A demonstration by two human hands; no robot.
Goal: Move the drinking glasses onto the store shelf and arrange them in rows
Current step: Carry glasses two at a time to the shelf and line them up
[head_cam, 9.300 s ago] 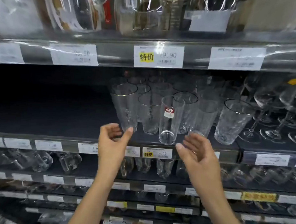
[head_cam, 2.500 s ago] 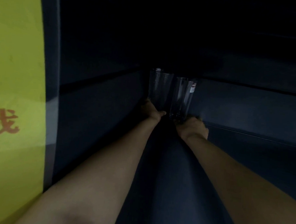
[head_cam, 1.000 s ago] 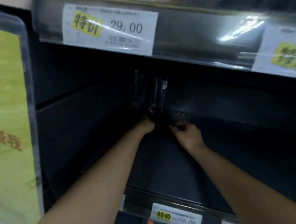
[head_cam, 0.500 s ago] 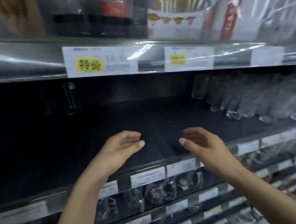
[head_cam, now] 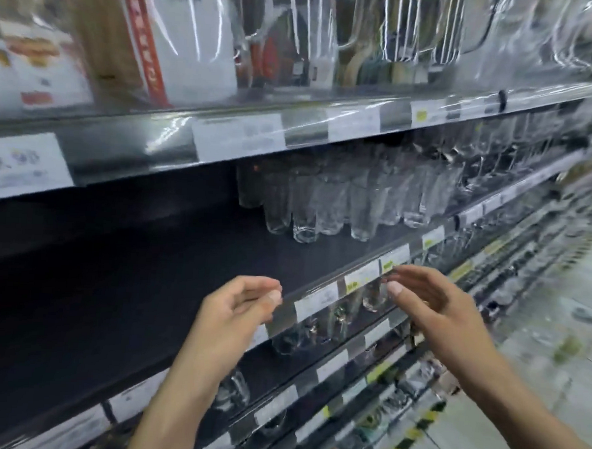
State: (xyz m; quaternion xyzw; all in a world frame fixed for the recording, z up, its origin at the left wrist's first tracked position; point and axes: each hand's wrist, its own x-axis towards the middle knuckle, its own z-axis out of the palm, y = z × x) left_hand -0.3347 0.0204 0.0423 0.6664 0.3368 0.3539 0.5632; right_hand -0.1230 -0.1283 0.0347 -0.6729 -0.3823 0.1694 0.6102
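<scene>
– Along the dark middle shelf [head_cam: 141, 271], why is so much of the board bare on the left?

– I take it as the room kept for the rows. The drinking glasses [head_cam: 336, 206] stand bunched on the right part of that same shelf, upright, shoulder to shoulder and several deep, set back from the front lip. Whether they already form straight lines I cannot tell, as the view is smeared.

– And the hands, out in front of the edge?

– The left hand [head_cam: 235, 314] and the right hand [head_cam: 444, 314] hover just before the front rail with its price tags [head_cam: 316, 299]. They are apart from one another and well short of the glasses. Neither holds anything. The palms are turned roughly toward each other, which looks to me like a reach toward the cluster, each hand ready to close round a tumbler and carry it leftward.

– How do the fingers lie?

– On the left, the fingers [head_cam: 270, 291] are loosely curled, tips drawn near the thumb, pinching nothing. On the right, the fingers [head_cam: 411, 278] are nearly straight and lie close together, with the thumb out beneath them.

– What do the glasses themselves look like?

– They are clear, tall, narrow tumblers with thick bases that catch the light. Some may be patterned, but the blur is too strong to say. Further right on the shelf stand stemmed glasses [head_cam: 490, 159], a different sort. Thin clear walls packed this tightly could knock together, so I would lift each straight up.
</scene>
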